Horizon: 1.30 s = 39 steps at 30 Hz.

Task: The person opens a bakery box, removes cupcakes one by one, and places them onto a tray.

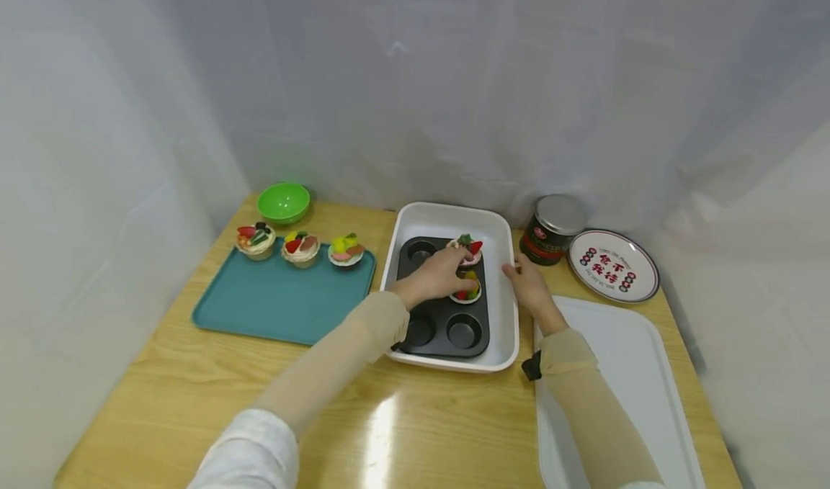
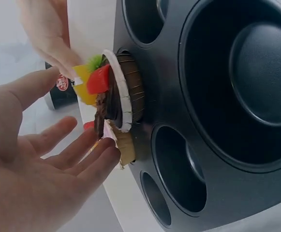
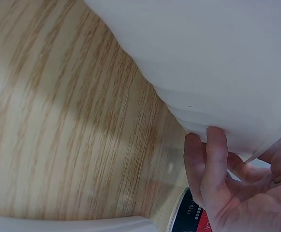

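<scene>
Got a pale grey curtain all across the back and down both sides. In front of that, a light wood table with a glare patch near the front. Off to the right, a big white tray, lying flat and partly hidden by the right forearm. In the middle, a deep white bin, and just left of it a teal tray. Inside the bin, a black muffin pan with six round cups in two columns. Back right, a white plate with a dark rim and red characters. Now hands: left hand over the pan, fingers loose and spread, right by the two cupcakes there. Can't tell fingertip contact from mere closeness, tbh. Right hand pinching the bin's right rim, thumb inside, fingers on the outer wall. Just beyond it, a dark tin with a silvery lid, next to the plate. Far left, a bright green bowl behind the teal tray. Smallest stuff: in the pan's right column, a strawberry-topped cupcake (far cup) and a chocolate cupcake (middle cup). Plus a left cupcake, a middle cupcake and a right cupcake, lined up along the teal tray's far edge.
</scene>
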Tool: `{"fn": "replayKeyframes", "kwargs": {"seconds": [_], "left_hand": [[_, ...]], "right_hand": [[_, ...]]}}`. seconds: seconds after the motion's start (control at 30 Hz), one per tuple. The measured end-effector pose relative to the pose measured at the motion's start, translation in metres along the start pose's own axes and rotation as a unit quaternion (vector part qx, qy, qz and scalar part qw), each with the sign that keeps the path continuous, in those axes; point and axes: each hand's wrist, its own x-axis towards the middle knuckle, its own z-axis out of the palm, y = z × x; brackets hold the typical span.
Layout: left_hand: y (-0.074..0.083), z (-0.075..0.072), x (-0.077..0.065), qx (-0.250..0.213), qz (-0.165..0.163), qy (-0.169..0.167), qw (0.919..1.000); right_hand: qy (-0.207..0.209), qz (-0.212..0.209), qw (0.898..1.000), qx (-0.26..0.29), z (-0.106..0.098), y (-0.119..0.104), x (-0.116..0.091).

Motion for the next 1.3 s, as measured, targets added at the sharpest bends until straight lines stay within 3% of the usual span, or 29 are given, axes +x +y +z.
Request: {"fn": "replayKeyframes", "kwargs": {"seconds": [0.47, 0.8, 1.13, 1.3], "left_hand": [[-0.002, 0.015, 0.006, 0.052, 0.028, -0.027, 0.9979], [0.002, 0.020, 0.007, 0.138, 0.020, -0.058, 0.9885], [0.000, 0.022, 0.010, 0.190, 0.042, -0.044, 0.9799], [-0.005, 0.021, 0.016, 0.181, 0.051, -0.049, 0.9809]], "right_hand": [[-0.001, -0.001, 1.000, 0.002, 0.001, -0.002, 0.000], [-0.002, 0.003, 1.000, 0.003, 0.000, -0.001, 0.000], [-0.005, 0.008, 1.000, 0.001, 0.001, 0.000, 0.001], [-0.006, 0.010, 1.000, -0.009, 0.000, -0.001, 0.002]]}}
